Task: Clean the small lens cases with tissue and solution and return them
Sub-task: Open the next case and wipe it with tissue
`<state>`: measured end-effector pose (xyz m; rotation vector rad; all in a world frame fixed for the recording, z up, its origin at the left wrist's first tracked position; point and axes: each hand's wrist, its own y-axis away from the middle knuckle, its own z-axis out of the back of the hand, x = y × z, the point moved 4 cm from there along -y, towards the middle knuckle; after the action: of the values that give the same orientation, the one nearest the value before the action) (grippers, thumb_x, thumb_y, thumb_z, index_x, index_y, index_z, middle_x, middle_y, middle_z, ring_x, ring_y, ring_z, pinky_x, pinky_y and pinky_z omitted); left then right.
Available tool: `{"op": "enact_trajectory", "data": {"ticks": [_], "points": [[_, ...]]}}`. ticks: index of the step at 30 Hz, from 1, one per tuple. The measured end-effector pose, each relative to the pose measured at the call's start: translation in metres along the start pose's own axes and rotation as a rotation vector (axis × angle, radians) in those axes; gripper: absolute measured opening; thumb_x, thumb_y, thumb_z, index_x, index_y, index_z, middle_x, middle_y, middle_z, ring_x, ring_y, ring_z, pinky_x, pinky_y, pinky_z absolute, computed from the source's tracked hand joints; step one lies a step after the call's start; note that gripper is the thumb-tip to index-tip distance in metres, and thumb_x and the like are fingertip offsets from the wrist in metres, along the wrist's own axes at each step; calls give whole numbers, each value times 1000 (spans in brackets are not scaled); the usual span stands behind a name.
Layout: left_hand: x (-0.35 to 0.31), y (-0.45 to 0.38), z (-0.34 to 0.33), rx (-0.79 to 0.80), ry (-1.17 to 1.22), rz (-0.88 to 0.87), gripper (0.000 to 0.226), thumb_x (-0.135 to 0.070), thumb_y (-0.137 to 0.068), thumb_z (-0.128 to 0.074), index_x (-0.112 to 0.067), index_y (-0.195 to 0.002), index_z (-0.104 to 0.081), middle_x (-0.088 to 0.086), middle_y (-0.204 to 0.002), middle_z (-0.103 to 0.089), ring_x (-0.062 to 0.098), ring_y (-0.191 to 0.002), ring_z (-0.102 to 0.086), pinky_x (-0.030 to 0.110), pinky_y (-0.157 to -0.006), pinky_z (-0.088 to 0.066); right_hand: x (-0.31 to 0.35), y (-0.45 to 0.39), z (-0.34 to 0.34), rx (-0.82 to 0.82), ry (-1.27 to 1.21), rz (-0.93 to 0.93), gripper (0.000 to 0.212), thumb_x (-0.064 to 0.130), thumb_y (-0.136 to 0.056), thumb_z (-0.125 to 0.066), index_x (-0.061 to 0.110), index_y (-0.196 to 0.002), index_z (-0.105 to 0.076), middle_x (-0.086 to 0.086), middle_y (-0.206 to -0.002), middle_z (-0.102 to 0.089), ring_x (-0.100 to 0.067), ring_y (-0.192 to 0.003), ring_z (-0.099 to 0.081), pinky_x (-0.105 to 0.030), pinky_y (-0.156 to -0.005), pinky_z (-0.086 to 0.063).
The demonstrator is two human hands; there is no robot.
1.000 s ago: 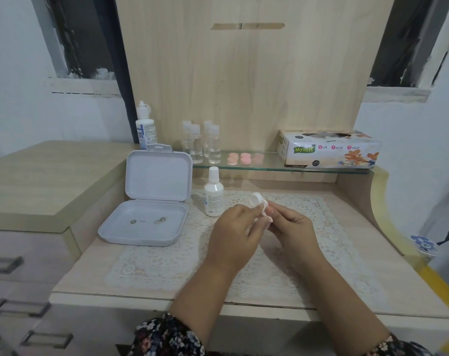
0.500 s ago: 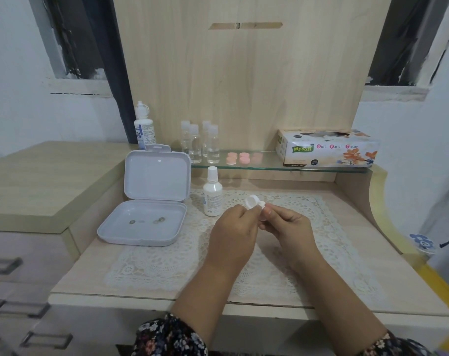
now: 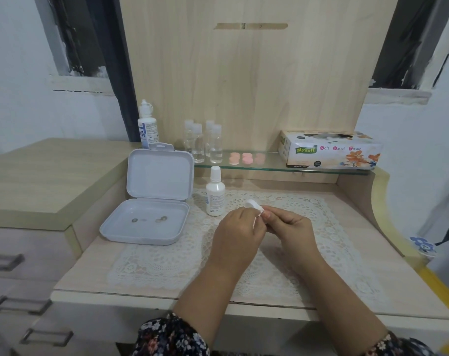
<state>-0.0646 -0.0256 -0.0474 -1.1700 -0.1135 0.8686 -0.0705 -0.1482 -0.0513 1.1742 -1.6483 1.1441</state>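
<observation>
Both hands meet over the lace mat (image 3: 166, 260). My left hand (image 3: 237, 236) and my right hand (image 3: 288, 227) pinch a small white lens case (image 3: 253, 204) between their fingertips; its round cup pokes up above the fingers. A bit of white, maybe tissue, shows at the fingertips. A small white solution bottle (image 3: 215, 192) stands just left of the hands. The tissue box (image 3: 330, 149) lies on the glass shelf (image 3: 269, 166) at the right. Pink lens cases (image 3: 246, 158) sit on the shelf.
An open grey box (image 3: 151, 199) with two small lenses in its base lies at the left of the mat. A tall solution bottle (image 3: 146, 124) and several clear vials (image 3: 205, 141) stand at the back. A raised cabinet top (image 3: 38, 181) borders the left.
The hands and the white case have shifted slightly, with the case turned a little between the fingertips. Nothing else has moved.
</observation>
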Motion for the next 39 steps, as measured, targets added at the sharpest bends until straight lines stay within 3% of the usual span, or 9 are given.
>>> {"op": "enact_trajectory", "data": {"ticks": [6,13,19,23,27,31,33,37,39], "points": [[0,-1,1,16,74,59,26,-25,-89,-50,-6,-80,-65,1,-68,-61,16,-61,-55,33,-53,-48,1,1,-1,20,12,8,17,-2,-89,-61,2,-101,-72,-12,-92,-75,-22,-87,-73,-22,-72,-57],[3,-1,4,36,106,135,33,-36,-86,-45,-9,-73,-60,-1,-62,-57,15,-56,-51,31,-48,-43,-3,-2,2,8,51,-12,17,4,-91,-61,0,-103,-72,-21,-95,-73,-35,-92,-71,-30,-79,-59],[11,-1,11,27,83,268,27,-34,-77,-46,-13,-73,-62,-4,-62,-58,14,-57,-51,27,-51,-38,-4,-5,8,-88,-2,-31,17,8,-94,-58,0,-103,-71,-17,-90,-74,-18,-73,-69,-23,-70,-58],[11,-3,22,-177,122,263,25,-30,-86,-50,-12,-99,-62,-4,-85,-63,9,-77,-55,20,-63,-44,-6,-6,10,-98,22,-36,21,9,-94,-58,-4,-106,-69,-22,-91,-72,-18,-70,-66,-23,-68,-57],[11,-4,14,-103,23,148,22,-25,-89,-51,-11,-99,-64,0,-90,-65,15,-84,-58,24,-70,-46,-5,-4,5,-51,42,-47,15,8,-92,-61,0,-97,-72,-19,-86,-73,-18,-68,-66,-22,-67,-57],[14,-4,4,2,-29,113,21,-22,-90,-52,-8,-86,-67,3,-78,-56,18,-74,-54,25,-64,-43,-4,-2,3,-15,94,-31,14,5,-91,-62,3,-98,-73,-16,-88,-74,-17,-68,-65,-23,-71,-57],[17,-4,1,83,74,220,16,-17,-90,-56,-6,-86,-68,3,-78,-56,16,-75,-52,26,-66,-43,-4,-2,4,-20,114,-32,17,2,-90,-62,1,-103,-72,-16,-90,-74,-15,-66,-65,-21,-70,-57],[22,-5,1,169,345,504,12,-12,-92,-58,-13,-93,-69,-5,-88,-60,3,-80,-53,11,-71,-38,-3,-1,2,-6,135,-32,20,-1,-88,-63,3,-105,-72,-12,-89,-75,-16,-67,-66,-20,-69,-57],[21,-6,2,199,469,599,15,-11,-93,-56,-19,-90,-68,-6,-87,-62,3,-78,-54,13,-70,-41,-2,-1,1,1,151,-31,20,-1,-87,-64,6,-103,-73,-9,-86,-76,-14,-67,-66,-19,-69,-56]]}}
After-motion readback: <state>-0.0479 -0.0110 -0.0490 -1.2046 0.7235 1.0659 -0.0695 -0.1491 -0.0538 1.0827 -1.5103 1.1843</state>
